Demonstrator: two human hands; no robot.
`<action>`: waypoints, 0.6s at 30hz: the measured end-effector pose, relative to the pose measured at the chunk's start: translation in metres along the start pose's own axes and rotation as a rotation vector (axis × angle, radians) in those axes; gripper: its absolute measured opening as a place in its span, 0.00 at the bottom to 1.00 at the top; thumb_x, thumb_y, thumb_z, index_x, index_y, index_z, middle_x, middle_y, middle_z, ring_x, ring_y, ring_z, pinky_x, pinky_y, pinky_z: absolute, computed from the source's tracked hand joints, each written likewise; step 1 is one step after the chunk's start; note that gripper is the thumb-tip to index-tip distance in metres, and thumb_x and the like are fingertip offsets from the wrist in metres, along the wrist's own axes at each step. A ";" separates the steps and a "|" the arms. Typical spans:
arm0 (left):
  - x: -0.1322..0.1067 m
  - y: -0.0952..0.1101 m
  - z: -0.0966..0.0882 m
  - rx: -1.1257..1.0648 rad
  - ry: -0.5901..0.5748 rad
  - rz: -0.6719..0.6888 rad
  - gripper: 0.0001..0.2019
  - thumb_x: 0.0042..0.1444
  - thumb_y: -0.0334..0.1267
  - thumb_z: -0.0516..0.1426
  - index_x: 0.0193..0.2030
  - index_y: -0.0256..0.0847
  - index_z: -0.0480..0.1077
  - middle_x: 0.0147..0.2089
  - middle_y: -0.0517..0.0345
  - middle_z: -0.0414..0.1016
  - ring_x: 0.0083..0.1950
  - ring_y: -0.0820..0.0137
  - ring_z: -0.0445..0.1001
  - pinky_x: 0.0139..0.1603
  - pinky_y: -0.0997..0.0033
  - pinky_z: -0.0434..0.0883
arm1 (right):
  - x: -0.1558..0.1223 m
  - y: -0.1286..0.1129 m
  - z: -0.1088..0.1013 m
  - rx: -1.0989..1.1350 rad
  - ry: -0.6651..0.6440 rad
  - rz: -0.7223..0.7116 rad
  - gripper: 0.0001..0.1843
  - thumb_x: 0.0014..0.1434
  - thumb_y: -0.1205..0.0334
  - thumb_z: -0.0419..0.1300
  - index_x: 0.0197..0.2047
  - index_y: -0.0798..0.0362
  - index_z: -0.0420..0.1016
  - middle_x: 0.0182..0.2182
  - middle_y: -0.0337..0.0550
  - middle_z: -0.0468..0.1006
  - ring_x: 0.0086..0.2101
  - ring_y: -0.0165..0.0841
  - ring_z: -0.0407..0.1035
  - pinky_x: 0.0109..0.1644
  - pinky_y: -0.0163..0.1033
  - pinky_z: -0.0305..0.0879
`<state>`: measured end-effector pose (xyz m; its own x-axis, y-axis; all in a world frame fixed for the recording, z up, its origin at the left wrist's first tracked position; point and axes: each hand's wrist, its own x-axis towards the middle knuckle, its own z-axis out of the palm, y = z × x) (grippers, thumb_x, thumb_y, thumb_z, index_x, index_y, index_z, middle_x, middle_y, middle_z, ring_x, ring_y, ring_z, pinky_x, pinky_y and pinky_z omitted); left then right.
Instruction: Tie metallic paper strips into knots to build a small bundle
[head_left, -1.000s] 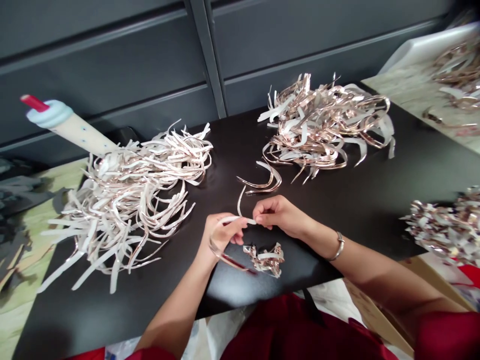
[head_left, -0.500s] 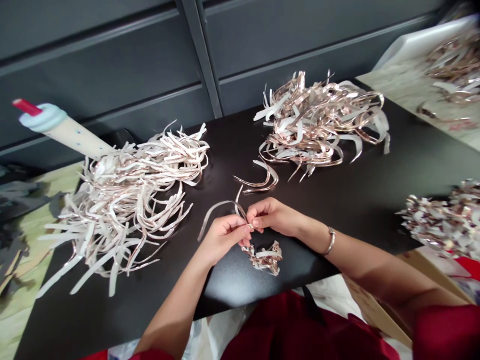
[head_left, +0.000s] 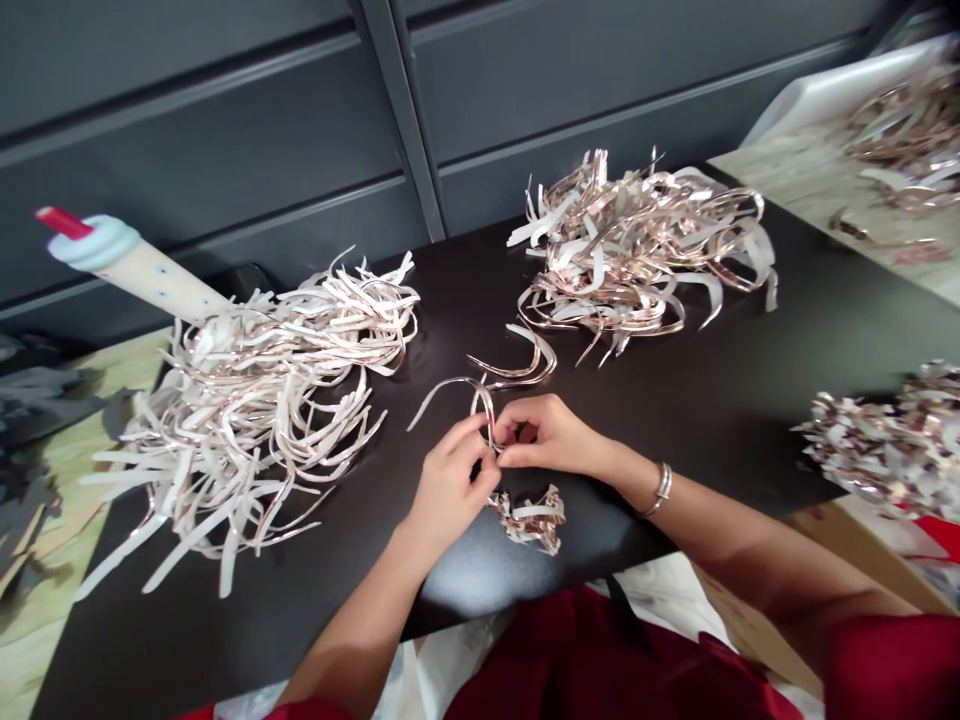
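My left hand (head_left: pixel 456 478) and my right hand (head_left: pixel 546 434) meet over the black table, fingers pinched together. Between them is a thin strip (head_left: pixel 459 383), pale on one side and shiny rose-gold on the other; its free end curls up and to the left. Both hands grip it near the same spot, where my fingertips partly hide it. Just below lies a small bunch of knotted, crumpled strips (head_left: pixel 531 518). Beyond my hands, a few loose curved strips (head_left: pixel 536 368) rest on the table.
A large heap of pale strips (head_left: pixel 277 390) covers the left of the black table (head_left: pixel 465 290). A rose-gold heap (head_left: pixel 637 250) lies at the back right, a knotted pile (head_left: pixel 892 440) at the right edge. A candle-shaped object (head_left: pixel 150 270) stands back left, before grey panels (head_left: pixel 600 70).
My left hand has turned, its fingers now reaching higher along the strip. The strip's curl has risen and shifted slightly right. The small bunch stays where it was.
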<state>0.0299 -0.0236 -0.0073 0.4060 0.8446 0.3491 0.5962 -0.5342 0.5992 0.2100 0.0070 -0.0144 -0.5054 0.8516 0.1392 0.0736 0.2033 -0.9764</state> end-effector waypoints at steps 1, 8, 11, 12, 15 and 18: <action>-0.001 0.001 0.001 0.006 -0.001 0.010 0.07 0.55 0.29 0.52 0.27 0.40 0.66 0.49 0.47 0.74 0.50 0.66 0.73 0.49 0.68 0.69 | 0.000 0.000 0.002 -0.092 0.047 -0.014 0.17 0.51 0.50 0.66 0.27 0.58 0.73 0.23 0.39 0.73 0.25 0.26 0.64 0.28 0.31 0.60; 0.004 0.006 -0.005 -0.349 -0.017 -0.173 0.10 0.55 0.30 0.54 0.22 0.39 0.66 0.45 0.50 0.78 0.43 0.67 0.76 0.43 0.70 0.70 | 0.003 0.001 -0.008 -0.196 -0.065 -0.177 0.13 0.61 0.60 0.57 0.27 0.57 0.71 0.23 0.37 0.71 0.25 0.25 0.63 0.31 0.31 0.59; 0.007 0.004 -0.009 -0.580 -0.068 -0.298 0.11 0.54 0.32 0.55 0.21 0.38 0.67 0.46 0.49 0.77 0.44 0.65 0.76 0.45 0.68 0.69 | 0.002 -0.002 -0.016 -0.155 -0.133 -0.163 0.13 0.62 0.60 0.55 0.29 0.58 0.71 0.23 0.36 0.69 0.24 0.25 0.61 0.28 0.30 0.57; 0.007 0.003 -0.010 -0.623 -0.093 -0.323 0.11 0.54 0.33 0.56 0.21 0.37 0.67 0.46 0.49 0.77 0.45 0.64 0.75 0.46 0.67 0.68 | 0.001 -0.004 -0.016 -0.168 -0.140 -0.164 0.12 0.63 0.60 0.55 0.30 0.58 0.71 0.23 0.36 0.68 0.24 0.25 0.60 0.28 0.30 0.57; 0.006 -0.001 -0.008 -0.732 -0.200 -0.413 0.02 0.51 0.33 0.59 0.31 0.37 0.71 0.45 0.50 0.75 0.45 0.64 0.73 0.44 0.67 0.68 | 0.000 -0.010 -0.013 -0.246 -0.159 -0.207 0.10 0.63 0.64 0.54 0.31 0.58 0.71 0.26 0.38 0.69 0.26 0.25 0.61 0.31 0.30 0.58; 0.004 -0.002 -0.003 -0.933 -0.273 -0.544 0.22 0.47 0.31 0.62 0.50 0.41 0.66 0.40 0.55 0.73 0.42 0.68 0.73 0.40 0.72 0.69 | -0.002 -0.013 -0.005 -0.287 -0.211 -0.271 0.08 0.62 0.66 0.55 0.31 0.57 0.70 0.30 0.41 0.71 0.31 0.27 0.66 0.36 0.31 0.62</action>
<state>0.0280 -0.0188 -0.0047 0.4560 0.8607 -0.2265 0.0336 0.2377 0.9708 0.2145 0.0048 -0.0014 -0.7012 0.6382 0.3180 0.1347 0.5566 -0.8198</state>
